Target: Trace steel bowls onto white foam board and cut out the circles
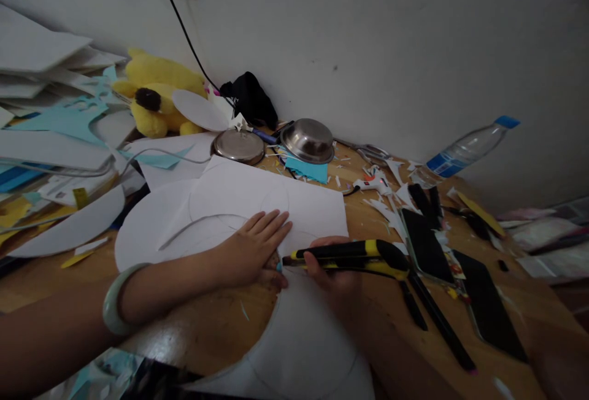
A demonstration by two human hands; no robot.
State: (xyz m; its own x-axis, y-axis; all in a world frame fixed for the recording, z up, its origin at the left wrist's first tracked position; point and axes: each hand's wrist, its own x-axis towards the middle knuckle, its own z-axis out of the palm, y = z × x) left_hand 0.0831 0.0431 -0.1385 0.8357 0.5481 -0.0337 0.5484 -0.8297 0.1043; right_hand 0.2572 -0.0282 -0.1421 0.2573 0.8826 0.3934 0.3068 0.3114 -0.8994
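Observation:
My left hand [251,250], with a pale bangle on the wrist, lies flat on a white sheet of board [317,207], its fingers stretched out. Pencilled circles and arcs mark the sheet. My right hand [334,280] is closed around a black and yellow utility knife [356,253]. The knife's tip points left, down at the board close beside my left fingertips; whether the blade touches the board I cannot tell. A curved edge runs from my left hand toward me, with the wooden table [202,338] showing beside it. A rounded white piece [138,228] lies left of the sheet.
Behind the sheet are a metal bowl [307,139], a round metal lid [239,145] and a yellow plush toy [161,90]. To the right stand a glue gun [375,182], a tilted plastic bottle [464,148], and phones [426,243]. White and blue scraps pile up left.

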